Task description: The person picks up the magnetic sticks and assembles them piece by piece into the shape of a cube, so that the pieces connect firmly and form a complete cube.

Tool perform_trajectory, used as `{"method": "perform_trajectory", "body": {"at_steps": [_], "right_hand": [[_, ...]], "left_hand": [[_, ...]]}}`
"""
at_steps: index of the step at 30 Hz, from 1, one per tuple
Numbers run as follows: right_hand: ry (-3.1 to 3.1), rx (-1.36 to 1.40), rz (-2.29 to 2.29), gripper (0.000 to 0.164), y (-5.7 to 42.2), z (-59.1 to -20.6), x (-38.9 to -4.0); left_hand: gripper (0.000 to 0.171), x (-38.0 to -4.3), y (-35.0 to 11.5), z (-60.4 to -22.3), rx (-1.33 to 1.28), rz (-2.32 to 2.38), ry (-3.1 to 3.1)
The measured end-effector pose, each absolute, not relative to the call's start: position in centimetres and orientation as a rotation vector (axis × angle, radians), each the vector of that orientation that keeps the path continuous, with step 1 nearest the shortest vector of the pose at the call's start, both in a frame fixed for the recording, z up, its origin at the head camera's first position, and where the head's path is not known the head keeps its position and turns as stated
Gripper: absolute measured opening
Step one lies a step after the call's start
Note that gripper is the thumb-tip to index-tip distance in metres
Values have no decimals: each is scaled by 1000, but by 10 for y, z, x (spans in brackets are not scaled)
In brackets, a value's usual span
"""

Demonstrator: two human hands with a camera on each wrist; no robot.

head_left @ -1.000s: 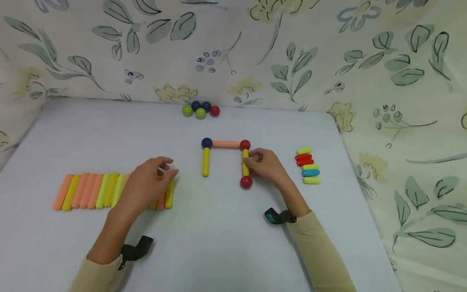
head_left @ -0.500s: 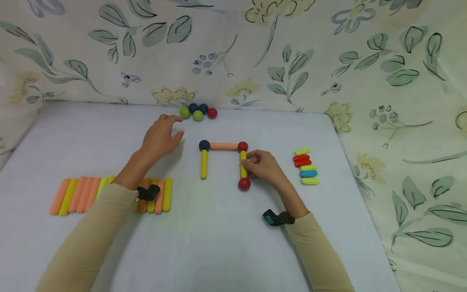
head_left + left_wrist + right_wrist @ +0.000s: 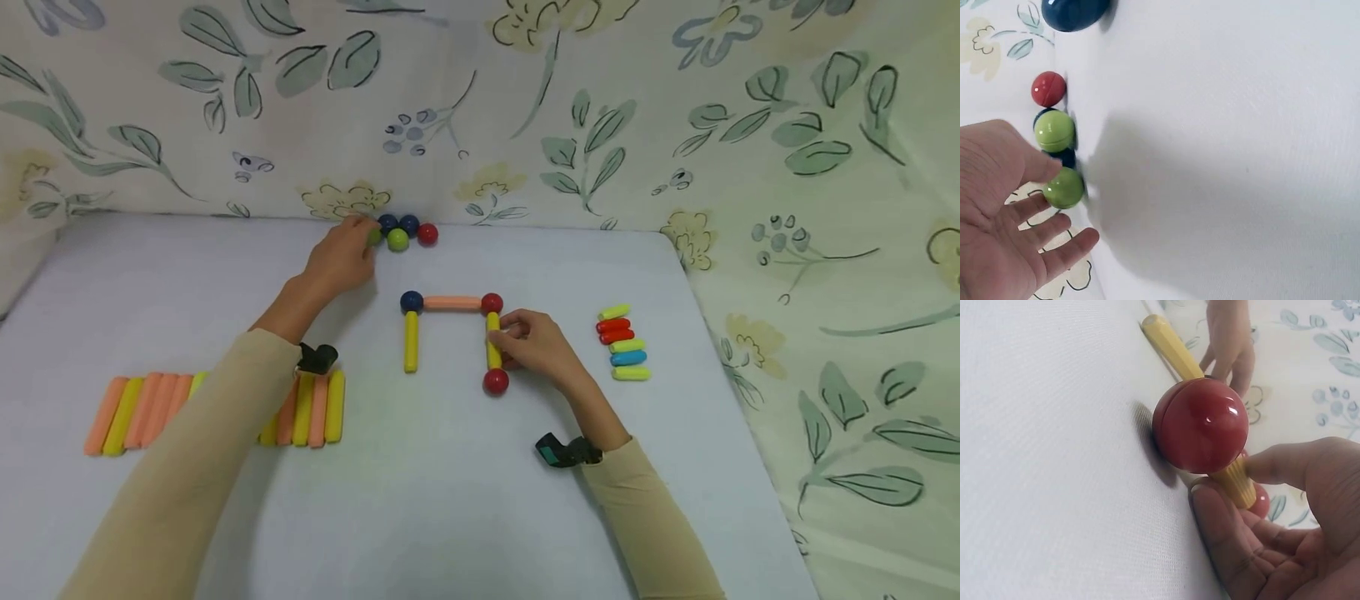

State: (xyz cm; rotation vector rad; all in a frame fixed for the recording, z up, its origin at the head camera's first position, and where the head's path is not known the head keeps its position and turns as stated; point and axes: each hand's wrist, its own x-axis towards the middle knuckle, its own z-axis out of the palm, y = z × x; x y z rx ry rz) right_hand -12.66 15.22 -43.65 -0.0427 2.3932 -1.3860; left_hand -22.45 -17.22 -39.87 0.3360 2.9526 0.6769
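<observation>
My left hand [image 3: 341,257] is at the back edge of the table, thumb and index finger pinching a green ball [image 3: 1064,188]; its other fingers are spread below in the left wrist view. Beside that ball sit a second green ball [image 3: 397,240], two dark blue balls [image 3: 409,224] and a red ball [image 3: 427,234]. With thumb and fingertips, my right hand [image 3: 538,340] holds a yellow stick [image 3: 492,342]. This stick joins a red ball [image 3: 492,303] at its far end to another red ball [image 3: 1200,425] at its near end. An orange stick [image 3: 452,302] runs left to a blue ball [image 3: 412,302], and a yellow stick [image 3: 411,342] extends from there.
A row of orange, yellow and green sticks [image 3: 335,407] lies at left, partly hidden under my left sleeve [image 3: 202,450]. Several short sticks [image 3: 628,357] in yellow-green, red and blue lie at right. Flowered cloth [image 3: 480,108] rises behind the white table [image 3: 450,500].
My left hand has moved from above the stick row to the back balls and closed on the left green one. The right hand stays on its yellow stick.
</observation>
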Motion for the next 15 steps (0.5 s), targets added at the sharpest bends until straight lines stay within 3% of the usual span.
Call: {"method": "perform_trajectory", "body": {"at_steps": [15], "right_hand": [[2402, -61, -1375, 41, 152, -435, -126]], "left_hand": [[35, -205, -182, -397, 326, 582, 2921]]}}
